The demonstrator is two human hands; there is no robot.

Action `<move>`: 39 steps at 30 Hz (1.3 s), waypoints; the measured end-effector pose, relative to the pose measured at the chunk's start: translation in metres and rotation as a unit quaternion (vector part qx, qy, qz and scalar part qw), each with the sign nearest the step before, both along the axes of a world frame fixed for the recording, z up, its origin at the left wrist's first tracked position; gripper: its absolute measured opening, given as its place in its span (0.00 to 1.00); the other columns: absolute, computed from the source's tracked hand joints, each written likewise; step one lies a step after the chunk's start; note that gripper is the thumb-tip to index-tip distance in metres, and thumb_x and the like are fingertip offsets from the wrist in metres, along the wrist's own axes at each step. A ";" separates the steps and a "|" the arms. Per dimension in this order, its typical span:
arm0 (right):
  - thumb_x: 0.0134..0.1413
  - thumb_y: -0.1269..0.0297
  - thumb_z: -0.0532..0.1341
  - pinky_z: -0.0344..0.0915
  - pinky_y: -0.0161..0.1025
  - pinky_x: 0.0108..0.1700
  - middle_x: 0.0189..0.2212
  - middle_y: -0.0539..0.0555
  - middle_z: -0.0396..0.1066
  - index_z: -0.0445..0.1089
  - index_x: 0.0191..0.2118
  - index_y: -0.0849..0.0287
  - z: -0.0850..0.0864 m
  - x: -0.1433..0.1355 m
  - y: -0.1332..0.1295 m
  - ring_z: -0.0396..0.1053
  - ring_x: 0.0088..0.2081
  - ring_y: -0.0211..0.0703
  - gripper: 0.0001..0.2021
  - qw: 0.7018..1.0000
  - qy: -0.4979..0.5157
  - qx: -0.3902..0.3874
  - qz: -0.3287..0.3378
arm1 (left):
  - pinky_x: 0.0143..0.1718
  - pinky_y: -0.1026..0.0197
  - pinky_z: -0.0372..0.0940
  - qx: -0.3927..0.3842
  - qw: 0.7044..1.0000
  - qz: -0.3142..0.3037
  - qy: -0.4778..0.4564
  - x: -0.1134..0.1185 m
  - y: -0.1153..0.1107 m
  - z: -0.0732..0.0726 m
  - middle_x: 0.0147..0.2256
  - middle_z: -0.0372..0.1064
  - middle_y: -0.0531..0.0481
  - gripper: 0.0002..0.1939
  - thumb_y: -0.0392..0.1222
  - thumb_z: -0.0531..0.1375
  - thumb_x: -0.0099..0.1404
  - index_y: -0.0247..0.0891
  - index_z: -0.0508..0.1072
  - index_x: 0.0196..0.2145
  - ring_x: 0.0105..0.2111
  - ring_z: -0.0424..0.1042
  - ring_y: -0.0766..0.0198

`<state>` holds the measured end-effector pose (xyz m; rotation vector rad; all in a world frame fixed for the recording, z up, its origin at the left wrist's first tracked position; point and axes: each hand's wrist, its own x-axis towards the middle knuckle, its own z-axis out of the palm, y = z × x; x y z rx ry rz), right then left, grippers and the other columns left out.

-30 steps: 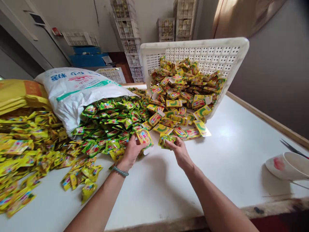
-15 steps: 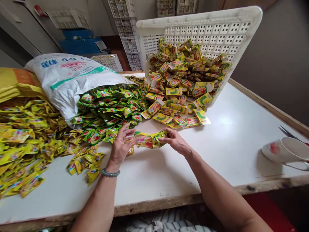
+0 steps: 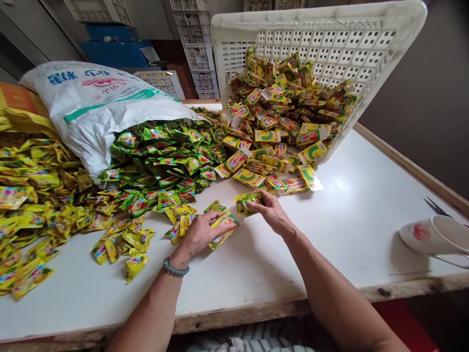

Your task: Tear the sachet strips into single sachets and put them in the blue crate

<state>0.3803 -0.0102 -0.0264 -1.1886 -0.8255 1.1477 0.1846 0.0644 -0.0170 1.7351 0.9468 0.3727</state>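
Plainly, I had both hands in view over the worktop (image 3: 351, 239), in from its near edge. The left hand (image 3: 198, 234) gripped a yellow box (image 3: 220, 240), thumb across its face. The right hand (image 3: 273, 212), just apart from it, pinched a green-and-yellow sachet (image 3: 241, 204) between thumb and fingers. Toward the right end I saw a floral cup (image 3: 432, 234); behind it lay a dark tool (image 3: 441, 208), perhaps scissors, though the cup hid part. Yellow sachets (image 3: 29, 215) were strewn over the left end. Farther in, green sachets (image 3: 161, 166) lay heaped at the mouth of a white sack (image 3: 98, 102). Right of them, small boxes (image 3: 269, 137) filled and overran a tipped white basket (image 3: 318, 22) toward the far edge. Past that edge stood stacked crates (image 3: 200, 56).
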 end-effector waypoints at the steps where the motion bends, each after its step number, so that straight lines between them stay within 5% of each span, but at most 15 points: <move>1: 0.42 0.51 0.71 0.63 0.38 0.37 0.27 0.47 0.68 0.67 0.34 0.58 -0.001 0.002 0.001 0.65 0.31 0.38 0.19 1.000 0.000 -0.003 0.001 | 0.31 0.62 0.65 -0.030 0.999 0.012 -0.006 0.000 0.001 0.000 0.31 0.77 0.49 0.19 0.53 0.70 0.51 0.37 0.79 0.36 0.29 0.73 0.58; 6: 0.42 0.51 0.71 0.63 0.38 0.36 0.28 0.49 0.68 0.69 0.35 0.59 0.000 0.010 -0.001 0.66 0.31 0.39 0.19 0.996 -0.045 -0.036 0.074 | 0.29 0.62 0.67 -0.149 0.985 0.050 -0.072 -0.002 0.001 -0.006 0.29 0.77 0.51 0.22 0.54 0.71 0.50 0.37 0.77 0.37 0.26 0.73 0.62; 10: 0.43 0.53 0.69 0.62 0.38 0.35 0.28 0.50 0.68 0.71 0.33 0.59 0.002 0.014 -0.003 0.64 0.31 0.39 0.15 0.987 -0.115 -0.034 0.103 | 0.29 0.64 0.66 -0.100 0.993 0.027 -0.055 0.001 -0.004 -0.008 0.29 0.77 0.51 0.19 0.52 0.71 0.50 0.36 0.78 0.35 0.27 0.73 0.62; 15: 0.40 0.56 0.70 0.61 0.38 0.36 0.30 0.50 0.67 0.72 0.31 0.59 -0.002 0.010 0.000 0.63 0.33 0.41 0.13 0.980 -0.198 0.006 -0.006 | 0.32 0.64 0.66 -0.046 0.998 0.009 -0.037 0.008 -0.011 -0.006 0.30 0.77 0.51 0.18 0.51 0.71 0.50 0.37 0.80 0.35 0.30 0.73 0.61; 19: 0.40 0.53 0.69 0.62 0.38 0.34 0.27 0.49 0.65 0.67 0.31 0.58 -0.008 -0.001 0.003 0.63 0.31 0.40 0.16 0.992 -0.118 0.005 -0.045 | 0.32 0.63 0.67 -0.103 0.993 0.025 -0.048 0.009 -0.010 -0.004 0.30 0.77 0.51 0.19 0.50 0.72 0.48 0.36 0.80 0.35 0.31 0.74 0.61; 26: 0.43 0.55 0.68 0.62 0.38 0.36 0.29 0.50 0.67 0.68 0.32 0.57 -0.008 -0.009 0.004 0.62 0.32 0.40 0.14 0.977 -0.191 0.033 -0.086 | 0.32 0.61 0.69 -0.197 0.976 0.028 -0.093 0.007 -0.007 -0.007 0.31 0.77 0.50 0.21 0.48 0.74 0.46 0.36 0.80 0.37 0.30 0.75 0.60; 32: 0.42 0.53 0.69 0.63 0.37 0.35 0.28 0.47 0.62 0.62 0.33 0.55 0.003 -0.008 0.004 0.60 0.31 0.39 0.18 0.980 -0.079 0.064 -0.171 | 0.32 0.60 0.69 -0.145 0.987 0.040 -0.061 0.009 -0.006 -0.003 0.32 0.78 0.49 0.22 0.50 0.74 0.46 0.36 0.80 0.37 0.30 0.75 0.58; 39: 0.41 0.54 0.70 0.62 0.37 0.35 0.27 0.47 0.64 0.67 0.32 0.57 0.001 -0.002 0.002 0.61 0.30 0.38 0.16 0.991 -0.089 0.031 -0.098 | 0.33 0.59 0.70 -0.204 0.965 0.072 -0.148 0.007 -0.003 -0.009 0.33 0.79 0.48 0.24 0.52 0.73 0.47 0.36 0.78 0.39 0.29 0.75 0.60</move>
